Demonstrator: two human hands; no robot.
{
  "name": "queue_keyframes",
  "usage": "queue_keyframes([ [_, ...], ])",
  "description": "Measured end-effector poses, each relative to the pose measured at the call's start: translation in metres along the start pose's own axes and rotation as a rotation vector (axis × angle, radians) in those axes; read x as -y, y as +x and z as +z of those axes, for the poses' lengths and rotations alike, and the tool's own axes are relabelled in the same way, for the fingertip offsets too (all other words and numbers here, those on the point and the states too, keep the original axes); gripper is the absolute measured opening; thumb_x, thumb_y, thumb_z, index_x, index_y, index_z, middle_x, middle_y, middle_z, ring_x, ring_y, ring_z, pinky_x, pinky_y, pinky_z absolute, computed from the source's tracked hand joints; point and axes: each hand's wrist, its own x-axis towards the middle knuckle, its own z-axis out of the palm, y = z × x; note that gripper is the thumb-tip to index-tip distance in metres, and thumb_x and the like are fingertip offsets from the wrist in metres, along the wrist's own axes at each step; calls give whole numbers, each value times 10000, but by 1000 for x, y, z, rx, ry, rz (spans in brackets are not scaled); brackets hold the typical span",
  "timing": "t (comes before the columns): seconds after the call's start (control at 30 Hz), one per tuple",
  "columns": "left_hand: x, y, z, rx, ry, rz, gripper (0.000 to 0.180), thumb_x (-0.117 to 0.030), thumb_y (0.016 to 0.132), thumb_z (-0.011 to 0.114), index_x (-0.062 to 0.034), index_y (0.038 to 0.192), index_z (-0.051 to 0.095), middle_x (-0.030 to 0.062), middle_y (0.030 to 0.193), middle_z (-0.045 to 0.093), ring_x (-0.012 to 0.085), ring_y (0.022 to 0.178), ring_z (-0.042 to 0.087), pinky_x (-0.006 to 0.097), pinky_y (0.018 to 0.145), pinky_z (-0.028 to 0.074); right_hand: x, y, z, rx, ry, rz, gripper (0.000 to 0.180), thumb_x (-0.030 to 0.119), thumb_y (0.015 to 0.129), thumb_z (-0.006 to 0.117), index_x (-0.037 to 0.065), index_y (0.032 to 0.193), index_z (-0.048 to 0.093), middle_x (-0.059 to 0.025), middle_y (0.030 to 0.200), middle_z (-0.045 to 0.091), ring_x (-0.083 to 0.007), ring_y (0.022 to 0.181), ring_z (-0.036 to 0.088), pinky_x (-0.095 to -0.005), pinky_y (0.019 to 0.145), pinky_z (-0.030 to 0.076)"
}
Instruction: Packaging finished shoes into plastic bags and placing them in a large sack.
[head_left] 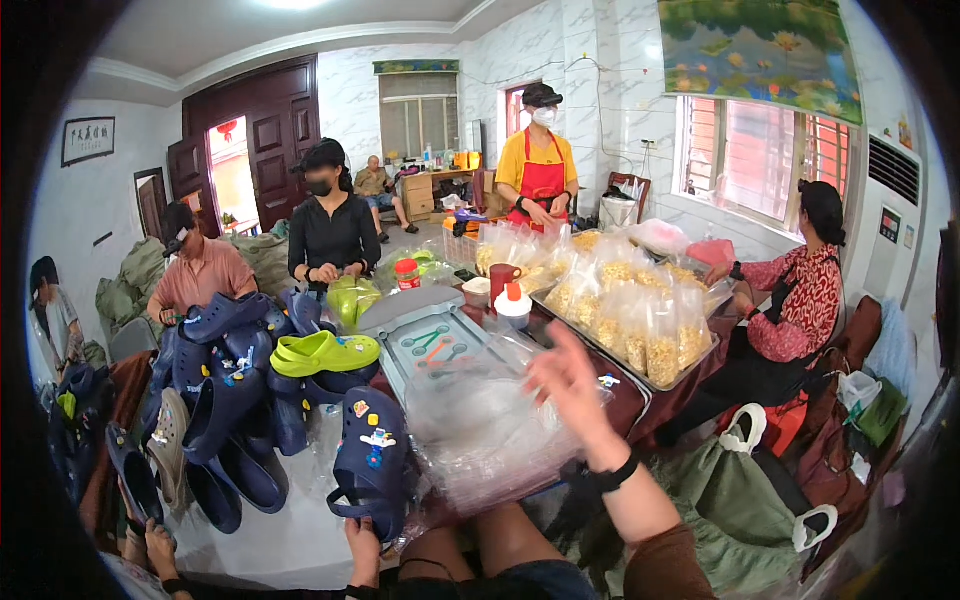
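My left hand (363, 543) grips a navy clog (375, 455) at its heel end. Colourful charms decorate the clog's upper. My right hand (568, 385) is raised above a pile of clear plastic bags (490, 440), with its fingers apart and nothing visible in them. To the left of the held clog rises a heap of navy clogs (215, 400). One lime-green clog (325, 355) lies on top, and a beige clog (172, 450) leans at the heap's left side.
Another person's hand (160, 548) holds a clog at lower left. Beyond the bags lie a grey-blue tray (440, 345), a white bottle with a red cap (513, 305) and bagged yellowish food (640, 335) on a metal tray. Several people work around the tables. A green cloth bag (735, 510) lies at right.
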Motion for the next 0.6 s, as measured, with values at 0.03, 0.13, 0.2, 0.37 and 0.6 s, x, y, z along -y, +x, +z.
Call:
queue_keyframes([
  [0.03,-15,-2,8,30,-64,-21,275,-11,962,517,62,1221,572,142,1172,642,231,1046,590,345,963,444,14,14,-18,-116,-5,-87,770,103,962,631,86,1582,175,-62,991,635,-153,805,655,-260,625,517],
  [0.13,-25,-6,11,25,-110,-20,270,-7,964,515,62,1218,575,135,1167,645,220,1051,589,341,964,442,31,54,-55,-293,-44,-72,828,82,944,629,75,1590,111,-64,968,604,-139,751,635,-249,553,488],
  [0.2,-45,-12,18,24,-18,-22,272,-7,963,515,61,1219,575,135,1161,647,215,1055,590,344,965,441,33,74,-79,-429,-132,-96,869,72,928,629,65,1595,71,-74,974,608,-139,739,634,-250,548,479],
  [0.37,-47,-16,11,35,19,-24,261,-21,975,518,49,1220,577,131,1182,636,215,1063,583,348,969,438,8,111,-115,-475,-263,-65,905,87,901,650,27,1586,62,-79,935,614,-140,706,625,-257,556,483],
  [0.6,-50,-25,9,-40,36,-113,256,-69,970,537,36,1200,578,108,1115,651,211,1000,597,358,925,459,-25,143,-104,-385,-289,-82,926,77,883,668,3,1579,63,-80,908,614,-131,660,616,-258,542,485],
])
